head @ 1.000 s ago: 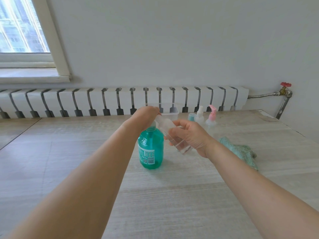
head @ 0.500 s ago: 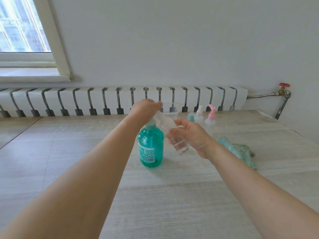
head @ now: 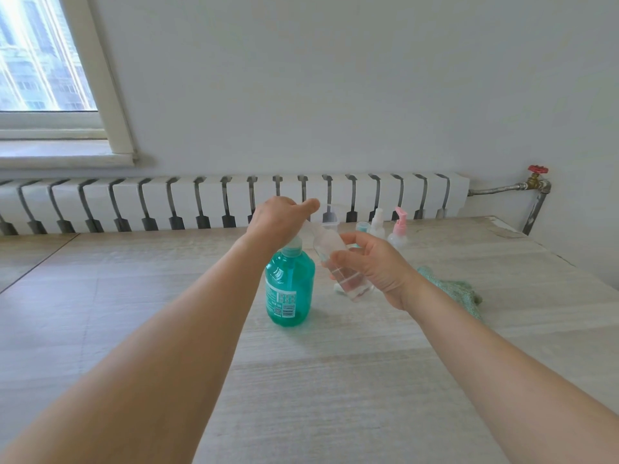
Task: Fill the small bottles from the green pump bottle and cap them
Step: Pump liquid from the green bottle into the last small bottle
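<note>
Soap is going from the green pump bottle [head: 290, 289], which is standing on the wooden table [head: 335, 380], into a small clear bottle [head: 338, 262]. The left hand [head: 279, 220] is lying over the pump top, fingers bent down on it, likely to push. The right hand [head: 375, 266] is curling around the small bottle and tilting it so its mouth is meeting the spout.
</note>
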Action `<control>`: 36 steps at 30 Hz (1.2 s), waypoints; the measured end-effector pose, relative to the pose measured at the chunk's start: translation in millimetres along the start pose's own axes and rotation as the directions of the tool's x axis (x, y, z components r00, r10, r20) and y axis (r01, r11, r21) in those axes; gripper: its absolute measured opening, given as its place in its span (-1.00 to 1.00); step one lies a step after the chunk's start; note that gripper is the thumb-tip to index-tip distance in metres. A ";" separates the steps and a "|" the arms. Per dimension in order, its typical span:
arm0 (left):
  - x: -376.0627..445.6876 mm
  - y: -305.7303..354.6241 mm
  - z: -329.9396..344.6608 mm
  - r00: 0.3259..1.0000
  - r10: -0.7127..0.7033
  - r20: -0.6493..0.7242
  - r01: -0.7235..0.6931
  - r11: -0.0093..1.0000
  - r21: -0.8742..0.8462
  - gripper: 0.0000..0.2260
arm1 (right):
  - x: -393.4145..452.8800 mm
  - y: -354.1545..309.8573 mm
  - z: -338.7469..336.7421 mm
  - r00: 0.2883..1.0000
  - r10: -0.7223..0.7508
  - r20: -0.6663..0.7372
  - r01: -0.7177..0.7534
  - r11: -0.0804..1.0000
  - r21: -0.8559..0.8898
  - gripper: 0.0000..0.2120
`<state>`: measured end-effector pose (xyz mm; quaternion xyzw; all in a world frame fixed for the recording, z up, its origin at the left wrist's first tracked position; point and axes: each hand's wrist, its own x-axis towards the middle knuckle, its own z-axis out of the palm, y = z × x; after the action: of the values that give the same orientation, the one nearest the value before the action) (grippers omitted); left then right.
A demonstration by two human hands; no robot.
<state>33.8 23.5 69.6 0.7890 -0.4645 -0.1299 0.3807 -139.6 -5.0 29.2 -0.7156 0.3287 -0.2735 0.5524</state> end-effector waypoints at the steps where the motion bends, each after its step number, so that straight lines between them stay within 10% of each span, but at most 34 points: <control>1: -1.1 1.4 -0.1 1.000 0.007 0.001 -0.007 1.000 0.001 -0.59 | -0.9 -0.2 -0.8 1.000 0.000 -0.001 0.000 1.000 -0.001 -0.67; 24: -0.5 14.0 -1.8 0.998 -0.051 0.028 0.052 0.997 -0.054 -0.58 | -10.6 12.4 -19.2 0.994 0.017 -0.108 -0.011 0.998 0.054 -0.66; 36: -13.5 43.7 12.6 0.957 0.281 -0.068 -0.244 0.910 0.336 -0.78 | -12.1 22.8 -23.7 0.994 0.021 -0.104 -0.017 0.999 0.043 -0.59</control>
<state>-8.2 16.4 90.7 0.7772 -0.5586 0.0464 0.2859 -169.1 -14.1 12.3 -0.6853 0.3582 -0.3122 0.5519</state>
